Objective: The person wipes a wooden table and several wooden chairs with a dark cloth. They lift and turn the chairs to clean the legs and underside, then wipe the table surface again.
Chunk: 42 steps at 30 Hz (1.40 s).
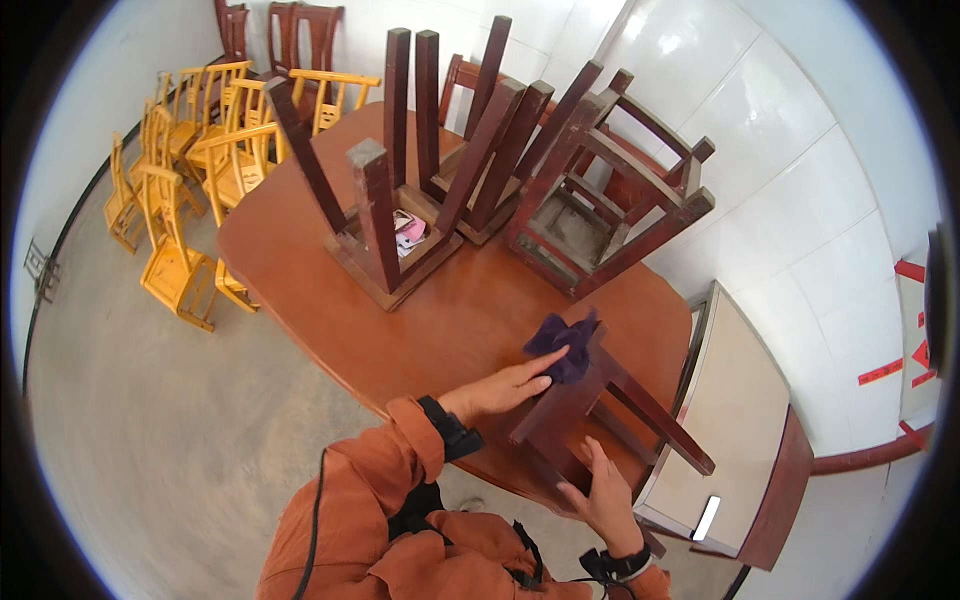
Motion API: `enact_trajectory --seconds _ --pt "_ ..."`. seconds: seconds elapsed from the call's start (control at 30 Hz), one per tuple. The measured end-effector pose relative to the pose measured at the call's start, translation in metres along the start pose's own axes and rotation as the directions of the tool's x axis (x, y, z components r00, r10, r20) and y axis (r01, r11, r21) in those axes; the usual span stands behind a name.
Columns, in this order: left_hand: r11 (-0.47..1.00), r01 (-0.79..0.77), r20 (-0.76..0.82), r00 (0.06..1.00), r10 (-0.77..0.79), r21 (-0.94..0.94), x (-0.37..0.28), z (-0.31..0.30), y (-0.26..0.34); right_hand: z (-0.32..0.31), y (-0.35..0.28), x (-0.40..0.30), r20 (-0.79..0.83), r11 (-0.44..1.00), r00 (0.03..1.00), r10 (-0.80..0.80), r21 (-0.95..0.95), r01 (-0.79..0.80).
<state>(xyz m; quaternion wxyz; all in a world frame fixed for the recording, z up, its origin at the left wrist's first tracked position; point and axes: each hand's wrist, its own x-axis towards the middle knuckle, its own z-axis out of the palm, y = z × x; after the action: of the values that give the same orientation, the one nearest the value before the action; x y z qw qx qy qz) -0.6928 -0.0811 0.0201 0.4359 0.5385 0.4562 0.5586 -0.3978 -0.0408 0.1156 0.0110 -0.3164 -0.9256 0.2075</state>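
My left hand (514, 386) holds a crumpled dark purple cloth (566, 346) against the upper end of a dark red wooden stool (574, 397). The stool is tipped over at the near right side of a brown wooden table (360, 330), with one leg pointing to the lower right. Part of the cloth hangs past the stool's edge. Lower down, my right hand (606, 499) is beside the stool's lower part, its fingers spread and nothing in them. Whether its fingertips touch the wood I cannot tell.
Upturned stools (390, 262) stand legs-up on the table; one holds papers (409, 232). Another dark stool (577, 225) is further right. Several yellow chairs (176, 274) crowd the left floor. A pale-topped cabinet (720, 420) with a phone-like slab (706, 518) adjoins the table's right.
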Motion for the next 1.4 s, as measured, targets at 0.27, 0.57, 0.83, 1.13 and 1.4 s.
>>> enact_trajectory --seconds 0.27,0.57,0.83,1.13,1.4 --pt "0.865 0.457 0.110 0.868 -0.485 0.209 -0.060 0.011 -0.155 0.048 -0.025 0.041 0.037 0.960 0.967 0.253 -0.130 -0.246" --pt "0.950 0.313 0.098 0.945 -0.312 0.003 0.109 -0.002 -0.095 0.051 -0.033 0.053 -0.019 0.941 0.956 0.293 -0.174 -0.291" --pt "0.887 0.428 -0.018 0.902 -0.432 0.175 -0.016 0.010 -0.155 0.056 -0.030 0.048 -0.011 0.929 0.947 0.322 -0.190 -0.319" --pt "0.980 -0.189 -0.060 0.979 0.193 0.063 0.093 0.004 -0.021 0.054 -0.030 0.050 -0.085 0.953 0.961 0.265 -0.127 -0.274" --pt "0.981 0.190 0.054 0.981 -0.188 -0.035 0.159 -0.033 -0.099 0.049 -0.035 0.060 -0.073 0.958 0.964 0.255 -0.117 -0.262"
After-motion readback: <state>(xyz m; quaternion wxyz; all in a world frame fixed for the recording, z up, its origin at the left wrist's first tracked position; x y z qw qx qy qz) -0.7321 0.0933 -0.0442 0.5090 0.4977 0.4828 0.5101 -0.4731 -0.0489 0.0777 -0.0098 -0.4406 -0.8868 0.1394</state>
